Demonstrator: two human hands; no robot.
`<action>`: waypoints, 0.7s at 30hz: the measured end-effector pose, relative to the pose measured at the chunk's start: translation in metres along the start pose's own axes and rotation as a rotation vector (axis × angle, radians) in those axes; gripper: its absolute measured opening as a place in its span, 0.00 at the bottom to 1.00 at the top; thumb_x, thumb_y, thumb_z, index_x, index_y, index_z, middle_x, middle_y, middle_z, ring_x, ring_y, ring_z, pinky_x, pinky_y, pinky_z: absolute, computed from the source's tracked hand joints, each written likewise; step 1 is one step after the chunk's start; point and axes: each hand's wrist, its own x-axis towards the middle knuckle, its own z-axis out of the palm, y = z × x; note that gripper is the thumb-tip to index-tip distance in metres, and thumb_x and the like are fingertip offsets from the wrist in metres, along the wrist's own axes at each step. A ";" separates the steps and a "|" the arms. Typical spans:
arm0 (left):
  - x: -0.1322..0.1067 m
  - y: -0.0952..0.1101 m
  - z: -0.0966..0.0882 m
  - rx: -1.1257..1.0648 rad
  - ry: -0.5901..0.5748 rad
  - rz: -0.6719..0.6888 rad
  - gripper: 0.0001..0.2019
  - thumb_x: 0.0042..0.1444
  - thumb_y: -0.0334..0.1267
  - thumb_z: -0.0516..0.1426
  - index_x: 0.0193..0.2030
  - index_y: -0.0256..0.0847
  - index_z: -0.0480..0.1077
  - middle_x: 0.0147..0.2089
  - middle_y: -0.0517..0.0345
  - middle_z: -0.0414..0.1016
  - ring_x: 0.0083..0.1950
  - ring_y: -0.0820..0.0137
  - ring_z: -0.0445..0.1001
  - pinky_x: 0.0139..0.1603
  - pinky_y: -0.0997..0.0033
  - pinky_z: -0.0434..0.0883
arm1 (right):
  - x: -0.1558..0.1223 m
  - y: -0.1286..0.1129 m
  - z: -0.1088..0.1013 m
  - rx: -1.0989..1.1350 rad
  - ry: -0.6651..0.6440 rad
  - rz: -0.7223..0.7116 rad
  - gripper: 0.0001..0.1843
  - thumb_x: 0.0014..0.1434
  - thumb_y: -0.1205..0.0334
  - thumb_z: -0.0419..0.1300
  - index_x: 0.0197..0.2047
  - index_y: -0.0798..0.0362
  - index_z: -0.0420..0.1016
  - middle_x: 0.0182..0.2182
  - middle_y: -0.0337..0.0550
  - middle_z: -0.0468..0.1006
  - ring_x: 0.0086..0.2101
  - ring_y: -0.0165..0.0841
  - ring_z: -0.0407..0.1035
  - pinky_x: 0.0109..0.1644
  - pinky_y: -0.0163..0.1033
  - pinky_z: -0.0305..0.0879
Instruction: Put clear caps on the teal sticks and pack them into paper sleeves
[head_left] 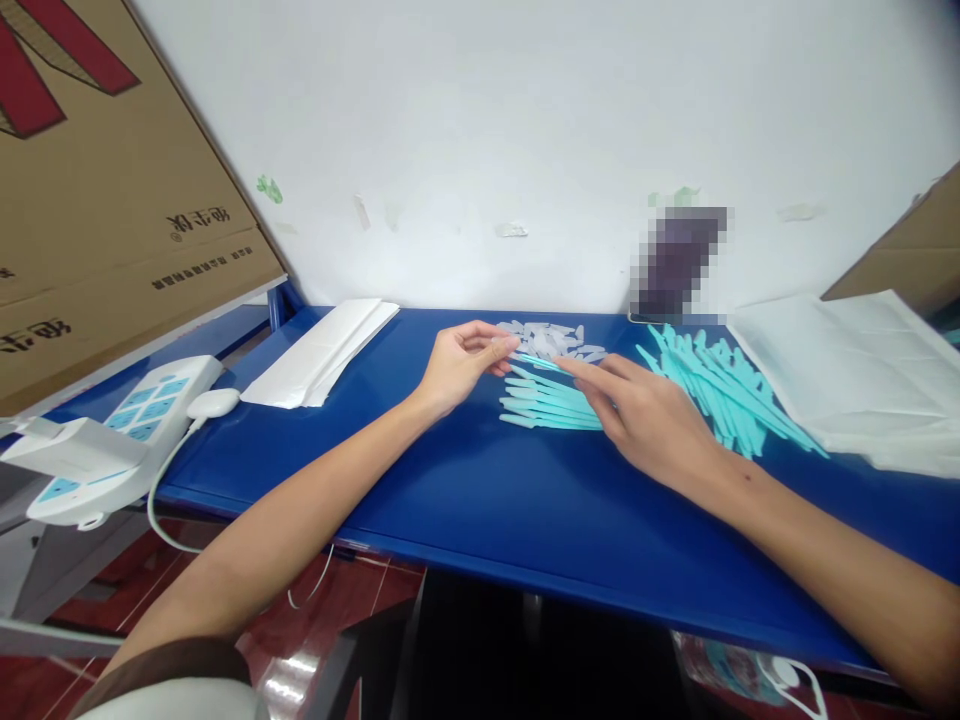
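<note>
Above the table, a slim turquoise plastic stick (541,362) spans the gap between my two hands. My left hand (463,365) is closed, thumb and fingertips pinched at the stick's left end; whether a small cap is also in the pinch, I cannot make out. My right hand (637,405) grips the other end with fingers closed. Below lies a row of similar turquoise sticks (547,408), partly hidden by my right hand. Just behind my fingers is a heap of small translucent plastic caps (551,338). To the right, more turquoise sticks (720,385) are piled loosely.
White flat packets (322,350) lie left on the blue table (450,500). A white power strip (142,430) with charger and cable sits at the left edge. White sheeting (855,370) covers the right side. A blurred dark device (679,265) leans on the wall. Cardboard (127,200) stands left.
</note>
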 end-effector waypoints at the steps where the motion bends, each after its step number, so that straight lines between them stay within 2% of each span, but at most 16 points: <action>1: 0.000 0.000 0.000 -0.008 -0.010 0.004 0.20 0.46 0.48 0.72 0.36 0.35 0.76 0.30 0.55 0.79 0.28 0.72 0.77 0.32 0.71 0.76 | 0.000 0.000 0.000 0.000 0.002 0.006 0.24 0.73 0.62 0.45 0.67 0.48 0.69 0.35 0.45 0.73 0.28 0.33 0.64 0.28 0.37 0.56; 6: 0.000 -0.001 -0.001 -0.043 -0.045 0.016 0.21 0.46 0.48 0.72 0.37 0.34 0.75 0.31 0.56 0.79 0.29 0.71 0.79 0.33 0.72 0.76 | 0.000 0.001 0.001 0.030 -0.003 0.016 0.24 0.73 0.61 0.46 0.67 0.47 0.69 0.33 0.43 0.72 0.28 0.33 0.64 0.30 0.37 0.56; 12: 0.002 -0.003 -0.003 -0.097 -0.072 -0.012 0.23 0.48 0.50 0.71 0.41 0.36 0.71 0.31 0.54 0.81 0.35 0.66 0.83 0.37 0.71 0.78 | 0.000 0.004 0.002 0.068 -0.008 0.033 0.24 0.72 0.62 0.47 0.68 0.49 0.68 0.34 0.43 0.72 0.29 0.34 0.65 0.31 0.37 0.58; 21: 0.002 -0.006 -0.006 -0.116 -0.144 0.042 0.17 0.52 0.45 0.70 0.40 0.35 0.74 0.33 0.54 0.81 0.37 0.67 0.83 0.42 0.69 0.78 | 0.000 0.004 0.001 0.091 -0.027 0.040 0.24 0.73 0.62 0.47 0.68 0.49 0.68 0.34 0.43 0.72 0.29 0.33 0.64 0.31 0.37 0.57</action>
